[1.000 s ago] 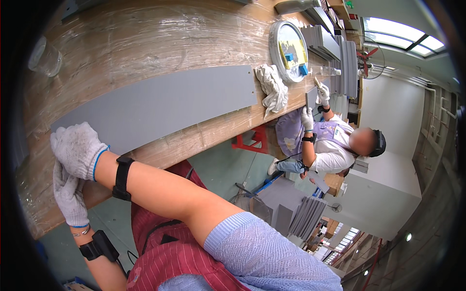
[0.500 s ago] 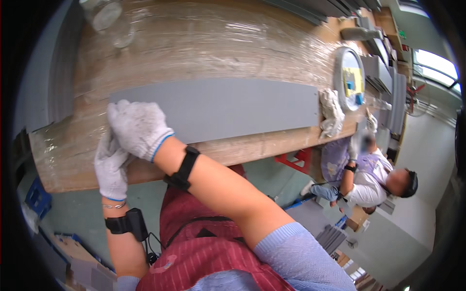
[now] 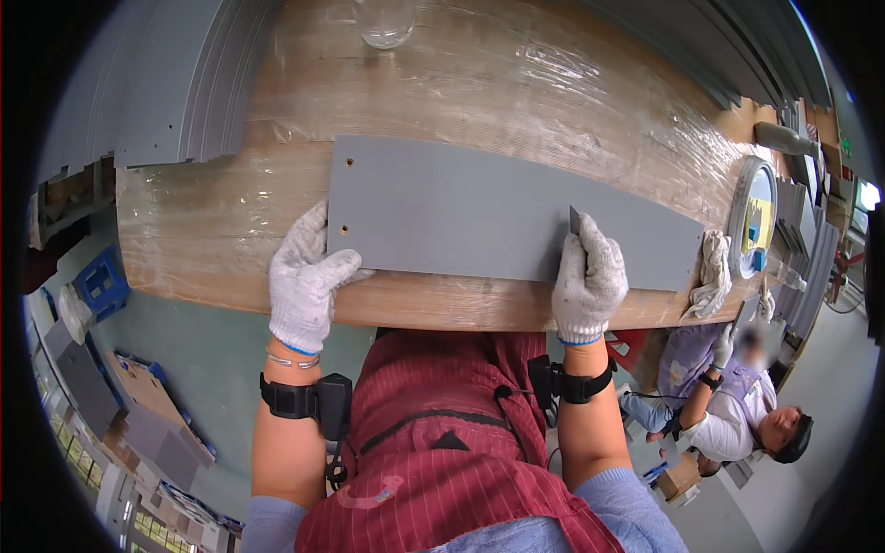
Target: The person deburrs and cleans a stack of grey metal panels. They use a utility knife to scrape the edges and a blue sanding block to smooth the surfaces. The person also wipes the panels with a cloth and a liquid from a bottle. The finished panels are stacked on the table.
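Observation:
A long grey panel [image 3: 442, 207] lies flat along the near side of the film-covered table, with two brass-coloured holes near its left end. My left hand [image 3: 309, 276], in a white knitted glove, grips the panel's near left corner, its thumb by the near edge and its fingers along the left end. Over the right half of the panel is my gloved right hand [image 3: 590, 281]. Its thumb and fingers pinch a thin, dark grey, flat piece [image 3: 574, 220] with a pointed corner; the rest of that piece is hidden in the glove.
Stacked grey panels [image 3: 198, 83] stand at the far left, with more panels [image 3: 728, 46] at the far right. A clear jar [image 3: 385, 26] sits at the back. Rightward are a white rag [image 3: 712, 276], a round lid-like tray [image 3: 740, 221] and a grey bottle [image 3: 784, 138]. Another person [image 3: 737, 419] works beyond.
My hands have parted: the right moved from the panel's left end toward its right half. The left end's holes are now uncovered. The view has shifted left.

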{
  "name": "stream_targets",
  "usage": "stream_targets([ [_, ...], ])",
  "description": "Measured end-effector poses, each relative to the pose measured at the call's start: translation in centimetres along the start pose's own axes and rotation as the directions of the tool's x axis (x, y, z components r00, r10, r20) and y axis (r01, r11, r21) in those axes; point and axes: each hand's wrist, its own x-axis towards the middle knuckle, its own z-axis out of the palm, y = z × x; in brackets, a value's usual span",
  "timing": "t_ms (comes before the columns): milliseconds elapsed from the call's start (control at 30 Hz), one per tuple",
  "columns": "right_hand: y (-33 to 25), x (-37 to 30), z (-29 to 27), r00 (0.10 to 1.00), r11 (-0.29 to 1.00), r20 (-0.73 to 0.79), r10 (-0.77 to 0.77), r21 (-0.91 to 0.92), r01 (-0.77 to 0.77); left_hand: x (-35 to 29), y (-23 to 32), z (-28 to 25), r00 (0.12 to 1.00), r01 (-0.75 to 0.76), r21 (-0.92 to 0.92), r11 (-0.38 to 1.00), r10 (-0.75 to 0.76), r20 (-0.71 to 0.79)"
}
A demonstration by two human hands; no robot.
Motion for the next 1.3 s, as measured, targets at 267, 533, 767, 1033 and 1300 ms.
stream_targets([
  [267,-2.2,-1.5,-1.8,0.925,0.987,0.344,-0.158,0.095,0.133,0.3,0.0,0.1,1.0,0.001,0.015,1.0,-0.001,0.004],
  [533,-2.1,-2.1,-1.6,0.949,0.995,0.302,-0.093,0.071,0.075,0.2,-0.1,0.1,1.0,-0.003,0.042,0.999,0.003,-0.001],
  [767,-2.0,-2.7,-1.7,0.959,0.997,0.275,-0.065,0.068,0.048,0.4,-0.3,0.0,1.0,-0.009,0.039,0.999,0.009,-0.007],
  [1033,-1.7,-1.5,-1.1,0.984,0.989,0.144,0.108,-0.111,-0.093,0.3,-0.5,-0.2,1.0,-0.021,0.066,0.998,0.023,-0.019],
  [1300,10.9,-5.2,-9.3,0.861,0.836,-0.288,0.419,-0.247,-0.49,0.4,-0.6,-0.7,0.999,-0.04,0.057,0.998,0.042,-0.03],
])
